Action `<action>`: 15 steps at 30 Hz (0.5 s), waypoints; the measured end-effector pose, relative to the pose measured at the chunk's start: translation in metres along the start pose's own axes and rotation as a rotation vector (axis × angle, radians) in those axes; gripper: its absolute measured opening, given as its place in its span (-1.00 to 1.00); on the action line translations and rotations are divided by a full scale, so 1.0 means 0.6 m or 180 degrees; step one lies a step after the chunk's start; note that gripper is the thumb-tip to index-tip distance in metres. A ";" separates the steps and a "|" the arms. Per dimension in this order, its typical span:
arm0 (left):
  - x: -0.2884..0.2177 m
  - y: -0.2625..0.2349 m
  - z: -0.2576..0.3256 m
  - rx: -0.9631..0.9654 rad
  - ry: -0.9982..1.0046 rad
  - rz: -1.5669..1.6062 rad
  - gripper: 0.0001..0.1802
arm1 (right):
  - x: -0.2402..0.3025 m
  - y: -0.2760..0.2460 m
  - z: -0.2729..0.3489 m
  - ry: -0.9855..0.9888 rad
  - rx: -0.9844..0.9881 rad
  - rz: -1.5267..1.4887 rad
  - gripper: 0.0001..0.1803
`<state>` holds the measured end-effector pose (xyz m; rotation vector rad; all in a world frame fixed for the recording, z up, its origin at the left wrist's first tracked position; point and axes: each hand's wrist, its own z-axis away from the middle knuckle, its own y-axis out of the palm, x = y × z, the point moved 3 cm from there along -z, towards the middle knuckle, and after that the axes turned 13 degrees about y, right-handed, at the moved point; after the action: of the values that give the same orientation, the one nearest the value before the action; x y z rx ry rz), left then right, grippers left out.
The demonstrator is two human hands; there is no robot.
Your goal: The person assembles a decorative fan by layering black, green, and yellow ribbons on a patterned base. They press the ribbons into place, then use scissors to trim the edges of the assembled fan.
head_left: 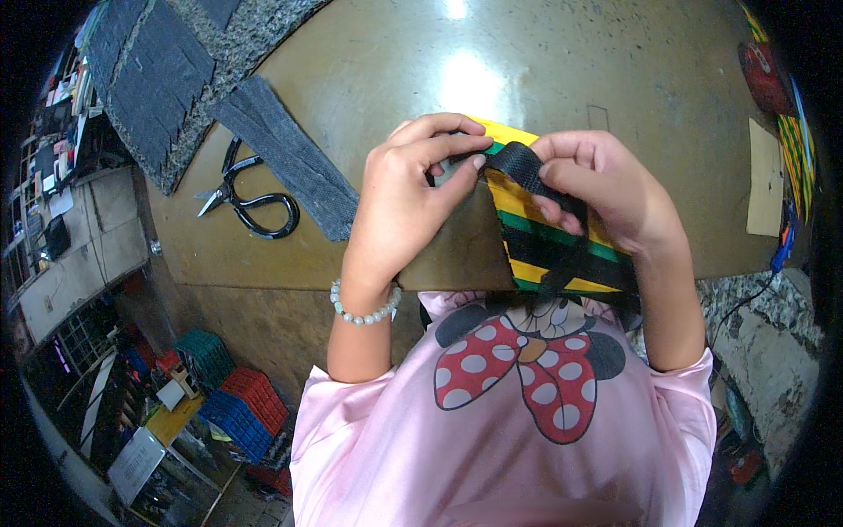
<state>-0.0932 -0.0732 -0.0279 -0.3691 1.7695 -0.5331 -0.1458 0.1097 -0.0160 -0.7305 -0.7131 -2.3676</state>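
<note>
A piece of striped yellow, green and black material hangs over the near edge of the table in front of me. A black woven strap curls in a loop across its upper part. My left hand is closed, thumb and fingertips pinching the strap's left end by the top of the striped piece. With thumb and bent fingers, my right hand grips the other side of the loop. A loose dark length of strap hangs below the right hand, partly lost in shadow.
Black-handled scissors lie on the brown table beside a dark grey fabric strip. Further grey pieces are at the far left. A beige card and a red object sit at right. Stacked crates stand on the floor.
</note>
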 end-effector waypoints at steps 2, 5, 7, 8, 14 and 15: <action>0.000 0.001 0.000 -0.0008 -0.0004 -0.0034 -0.74 | -0.005 -0.004 0.012 0.0221 -0.0406 0.0416 -0.78; 0.000 0.002 0.000 -0.0014 0.0002 -0.0074 -0.74 | -0.018 -0.006 0.034 0.0039 -0.1139 0.1261 -0.77; 0.000 0.001 0.000 -0.0002 -0.0062 -0.0054 -0.74 | -0.029 -0.002 0.036 -0.0240 -0.1519 0.1549 -0.74; 0.000 0.001 -0.001 -0.0001 -0.0082 -0.0041 -0.74 | -0.034 -0.003 0.036 -0.0371 -0.1634 0.1523 -0.72; -0.003 0.003 -0.002 -0.0091 -0.0121 -0.0031 -0.75 | -0.053 -0.002 0.027 -0.0559 -0.1964 0.1834 -0.73; -0.003 0.004 -0.002 -0.0111 -0.0121 -0.0031 -0.75 | -0.052 -0.003 0.028 -0.0621 -0.2054 0.1960 -0.73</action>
<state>-0.0936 -0.0702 -0.0273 -0.4098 1.7430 -0.4995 -0.1195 0.1325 -0.0242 -1.2460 0.2301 -1.9366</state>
